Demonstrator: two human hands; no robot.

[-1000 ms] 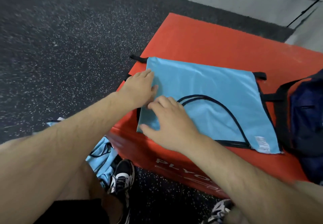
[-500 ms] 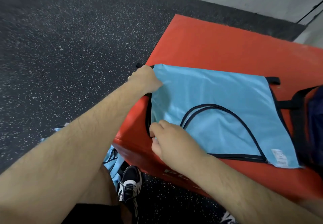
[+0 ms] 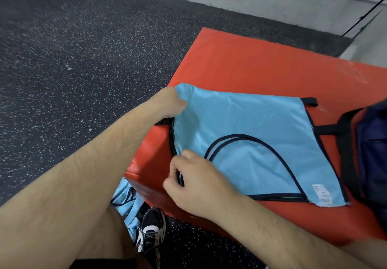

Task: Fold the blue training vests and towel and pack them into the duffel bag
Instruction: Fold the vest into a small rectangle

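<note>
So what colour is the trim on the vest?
Dark, near black, against the light blue vest; head view.

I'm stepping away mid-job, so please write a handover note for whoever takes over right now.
Left hand grips the blue vest by its far left corner, lifted off the red box. Right hand pinches its near left edge.
The vest lies on the box, apparently folded once, with the duffel bag at its right.
A second vest lies on the floor by the shoe.
No towel in view.
Left: finish folding, pack everything.
</note>
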